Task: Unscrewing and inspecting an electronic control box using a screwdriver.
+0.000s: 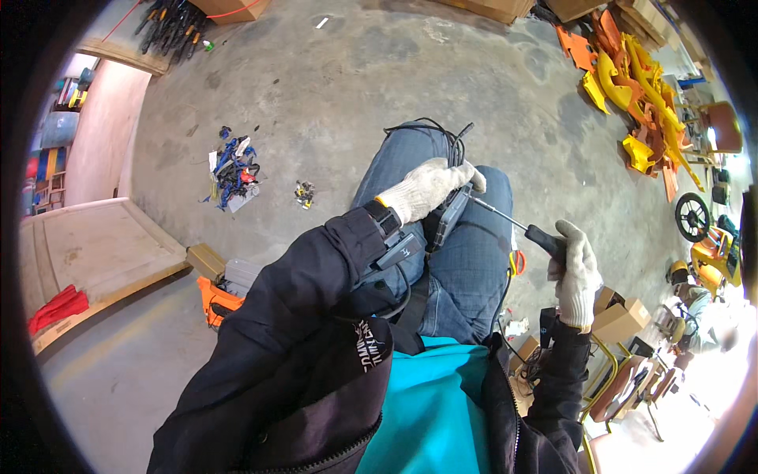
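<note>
My left hand (433,189), in a white knit glove, is closed round a dark box-shaped device with cables (452,219) above my lap. Black cables (456,146) loop out past its fingers over my left knee. My right hand (579,276), also gloved, grips the black handle of a screwdriver (545,242). The screwdriver's long metal shaft points left, and its tip meets the device beside my left fingers. Whether the tip sits in a screw is too small to tell. A small black unit is strapped at my left wrist.
A pile of blue and black scraps (235,170) lies on the concrete floor at left, with small yellow-black pieces (304,193) nearby. Orange and yellow plastic panels (632,95) are heaped at far right. A wooden platform (103,253) stands left; cardboard boxes (620,316) and chairs stand right.
</note>
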### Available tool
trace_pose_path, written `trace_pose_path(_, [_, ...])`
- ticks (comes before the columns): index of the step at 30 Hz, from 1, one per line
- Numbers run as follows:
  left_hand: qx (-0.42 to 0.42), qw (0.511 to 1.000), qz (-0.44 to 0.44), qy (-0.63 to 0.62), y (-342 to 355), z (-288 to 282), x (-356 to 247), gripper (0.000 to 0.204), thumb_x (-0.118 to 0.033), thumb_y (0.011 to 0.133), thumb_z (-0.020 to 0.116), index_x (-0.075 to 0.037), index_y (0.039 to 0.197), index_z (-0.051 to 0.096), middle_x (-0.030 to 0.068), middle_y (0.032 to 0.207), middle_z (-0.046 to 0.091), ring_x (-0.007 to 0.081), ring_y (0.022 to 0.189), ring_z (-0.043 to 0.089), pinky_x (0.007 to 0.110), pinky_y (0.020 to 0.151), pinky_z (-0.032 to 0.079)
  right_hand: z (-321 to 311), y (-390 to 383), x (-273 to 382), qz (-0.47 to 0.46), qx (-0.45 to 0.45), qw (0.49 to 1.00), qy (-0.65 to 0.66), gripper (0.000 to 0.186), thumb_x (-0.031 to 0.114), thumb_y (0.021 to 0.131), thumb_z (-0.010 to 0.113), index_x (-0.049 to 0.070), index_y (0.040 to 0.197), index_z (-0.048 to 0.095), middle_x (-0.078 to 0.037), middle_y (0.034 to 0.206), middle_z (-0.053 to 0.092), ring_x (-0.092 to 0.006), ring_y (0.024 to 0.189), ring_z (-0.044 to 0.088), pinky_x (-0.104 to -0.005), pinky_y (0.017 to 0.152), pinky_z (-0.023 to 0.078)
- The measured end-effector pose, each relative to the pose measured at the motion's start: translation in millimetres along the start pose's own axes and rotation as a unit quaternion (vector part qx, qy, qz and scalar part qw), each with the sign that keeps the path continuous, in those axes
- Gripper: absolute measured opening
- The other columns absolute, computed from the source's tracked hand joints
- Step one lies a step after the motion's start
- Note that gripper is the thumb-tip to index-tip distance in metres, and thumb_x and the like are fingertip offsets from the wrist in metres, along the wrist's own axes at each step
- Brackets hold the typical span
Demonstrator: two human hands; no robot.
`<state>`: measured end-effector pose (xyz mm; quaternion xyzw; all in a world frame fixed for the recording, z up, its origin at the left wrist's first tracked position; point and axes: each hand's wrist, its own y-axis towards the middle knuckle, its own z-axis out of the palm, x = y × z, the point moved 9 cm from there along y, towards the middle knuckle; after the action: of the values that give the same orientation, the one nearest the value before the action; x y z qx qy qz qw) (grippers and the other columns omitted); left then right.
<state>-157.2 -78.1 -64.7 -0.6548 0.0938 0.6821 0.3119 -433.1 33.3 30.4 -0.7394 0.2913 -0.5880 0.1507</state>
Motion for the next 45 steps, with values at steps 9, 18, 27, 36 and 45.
trace_pose_path(9, [0.003, 1.0, 0.001, 0.025, -5.0, 0.4, -12.1, 0.051, -0.05, 0.113, 0.046, -0.014, 0.106, 0.081, 0.0124, 0.109, 0.076, 0.0227, 0.108, 0.064, 0.038, 0.101, 0.045, 3.6, -0.5, 6.4, -0.108, -0.01, 0.992, 0.065, 0.042, 0.022, 0.106, 0.063, -0.003, 0.14, 0.06, -0.011, 0.113, 0.066, -0.0154, 0.096, 0.065, -0.0286, 0.087, 0.055])
trace_pose_path(18, [0.008, 1.0, 0.006, 0.016, -2.0, 1.6, -6.8, 0.05, -0.049, 0.113, 0.048, -0.012, 0.108, 0.08, 0.0098, 0.11, 0.076, 0.0214, 0.109, 0.064, 0.037, 0.101, 0.044, -1.3, 4.1, 4.8, -0.105, -0.044, 0.993, -0.012, 0.046, 0.03, 0.11, 0.057, -0.001, 0.143, 0.057, -0.01, 0.102, 0.067, -0.0128, 0.081, 0.067, -0.0271, 0.069, 0.055])
trace_pose_path(27, [0.0, 0.999, 0.002, 0.048, -6.7, 1.0, -15.5, 0.05, -0.051, 0.113, 0.048, -0.014, 0.106, 0.081, 0.01, 0.107, 0.076, 0.0209, 0.102, 0.062, 0.037, 0.096, 0.045, 4.1, -6.3, 12.9, -0.022, -0.013, 1.0, -0.013, 0.043, 0.032, 0.111, 0.057, 0.001, 0.141, 0.06, -0.007, 0.102, 0.068, -0.0105, 0.071, 0.064, -0.0248, 0.062, 0.052])
trace_pose_path(36, [-0.003, 0.999, 0.01, 0.04, -3.9, 0.8, -9.1, 0.051, -0.051, 0.113, 0.046, -0.013, 0.106, 0.081, 0.0097, 0.106, 0.075, 0.0189, 0.101, 0.062, 0.036, 0.096, 0.045, -12.4, 4.0, -3.8, -0.058, -0.01, 0.996, 0.068, 0.037, 0.028, 0.111, 0.06, -0.001, 0.133, 0.065, -0.007, 0.098, 0.068, -0.0112, 0.07, 0.062, -0.0254, 0.062, 0.051])
trace_pose_path(45, [0.009, 0.999, 0.017, 0.027, 1.3, 0.9, -1.0, 0.054, -0.052, 0.113, 0.047, -0.01, 0.108, 0.081, 0.0081, 0.111, 0.076, 0.0187, 0.11, 0.063, 0.035, 0.102, 0.044, -8.5, 3.9, -3.3, -0.05, 0.004, 0.994, 0.093, 0.034, 0.029, 0.11, 0.062, -0.001, 0.126, 0.067, -0.006, 0.098, 0.068, -0.0109, 0.07, 0.061, -0.0254, 0.063, 0.05])
